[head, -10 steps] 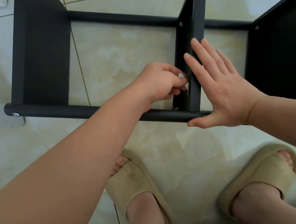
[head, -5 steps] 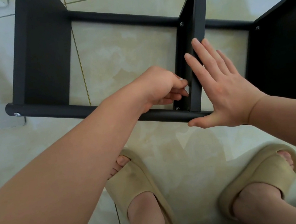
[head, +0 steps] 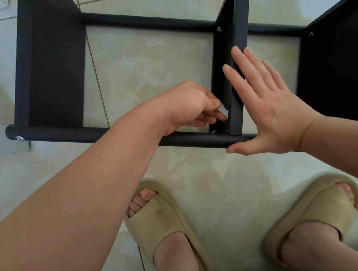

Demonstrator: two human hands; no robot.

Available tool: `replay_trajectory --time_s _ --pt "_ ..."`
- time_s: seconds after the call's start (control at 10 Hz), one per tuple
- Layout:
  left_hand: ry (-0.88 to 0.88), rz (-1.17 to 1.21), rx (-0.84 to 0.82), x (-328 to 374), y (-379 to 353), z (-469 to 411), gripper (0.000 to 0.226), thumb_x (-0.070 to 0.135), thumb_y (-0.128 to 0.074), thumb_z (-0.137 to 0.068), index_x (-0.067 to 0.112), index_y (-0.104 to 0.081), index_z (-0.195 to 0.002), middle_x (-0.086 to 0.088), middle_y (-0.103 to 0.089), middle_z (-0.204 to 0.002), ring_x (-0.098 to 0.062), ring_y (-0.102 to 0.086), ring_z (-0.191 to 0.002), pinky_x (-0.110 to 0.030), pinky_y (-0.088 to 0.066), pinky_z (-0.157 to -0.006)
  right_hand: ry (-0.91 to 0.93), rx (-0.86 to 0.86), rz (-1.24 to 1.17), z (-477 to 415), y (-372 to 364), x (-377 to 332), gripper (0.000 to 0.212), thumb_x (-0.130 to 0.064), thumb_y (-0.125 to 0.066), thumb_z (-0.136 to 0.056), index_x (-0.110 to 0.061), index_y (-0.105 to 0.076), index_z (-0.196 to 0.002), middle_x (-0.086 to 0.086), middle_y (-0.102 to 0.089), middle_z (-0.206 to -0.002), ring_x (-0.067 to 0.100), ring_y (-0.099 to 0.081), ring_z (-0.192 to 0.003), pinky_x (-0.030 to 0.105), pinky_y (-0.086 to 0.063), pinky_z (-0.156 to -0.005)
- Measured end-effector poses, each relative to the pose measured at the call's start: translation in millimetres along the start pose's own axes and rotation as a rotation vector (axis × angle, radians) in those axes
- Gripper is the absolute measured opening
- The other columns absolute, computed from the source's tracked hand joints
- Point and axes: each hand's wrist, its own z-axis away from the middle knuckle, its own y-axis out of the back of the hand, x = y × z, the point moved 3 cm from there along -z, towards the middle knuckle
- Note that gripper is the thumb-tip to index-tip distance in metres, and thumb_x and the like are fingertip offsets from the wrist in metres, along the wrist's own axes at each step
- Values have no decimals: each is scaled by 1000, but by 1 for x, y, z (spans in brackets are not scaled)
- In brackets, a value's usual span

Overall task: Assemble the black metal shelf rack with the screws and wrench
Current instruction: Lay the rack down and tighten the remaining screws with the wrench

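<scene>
**Wrench [head: 224, 112] pinched at mid panel, rack on its side**

Black metal rack [head: 51, 61] is seen from above, laid on its side on the tiled floor [head: 152, 69], w/ three shelf panels standing on edge btwn long round tubes. The near tube [head: 76, 135] is seen running across the view just beyond the feet.

L hand [head: 190, 106] is curled. The small silver wrench is pinched btwn thumb and fingertips and held at the inner face of the mid panel [head: 218, 71], low down and just above the near tube. A corner screw [head: 214, 131] is seated at that panel's near corner. The wrench is held just above and beside it; whether they touch can't be told.

R hand [head: 271, 110] is laid flat and open, fingers straight. It is pressed against the edge strip on the other side of the mid panel, w/ the thumb spread along the near tube. Hands are apart, one on each side of the panel.

More fasteners are seen:
- a far screw [head: 219, 29] at the mid panel's far corner
- an R-panel screw [head: 311, 34]
- a tube-end screw [head: 19, 138] in the L end of the near tube

Beige slippers are worn on both feet, L slipper [head: 163, 221] and R slipper [head: 312, 210]. Both are planted on the floor near the rack.
</scene>
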Motion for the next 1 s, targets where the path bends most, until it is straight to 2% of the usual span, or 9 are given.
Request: replay_trajectory --time_s 0.2,0.4,0.8,1.0 --pt "-15 -58 -16 1 1 3 17 14 -55 -101 16 -64 -86 0 -77 -86 -9 -67 -79 -34 -53 -91 -2 -5 1 0 0 0 130 -93 -39 -73 -5 -2 -161 17 10 -168 34 12 -155 61 -9 -123" --pt "-18 -124 -32 3 3 7 15 13 -53 -102 15 -64 -91 1 -76 -88 -7 -66 -80 -34 -52 -94 -6 -12 2 0 0 0 130 -93 -39 -73 -5 -2 -161 17 10 -168 34 12 -155 61 -9 -123" --pt "-58 -289 -91 0 8 11 18 9 -54 -100 18 -66 -89 8 -75 -83 -4 -65 -80 -32 -53 -91 -1 1 -4 0 -1 1 130 -93 -39 -73 -6 -2 -161 16 10 -168 34 12 -155 61 -8 -123" --pt "-67 -395 -116 0 8 14 19 10 -57 -99 19 -69 -88 12 -75 -77 -2 -67 -78 -25 -55 -82 -3 -3 -4 0 -1 0 130 -93 -39 -72 -5 -3 -161 16 10 -168 34 11 -155 60 -7 -123"
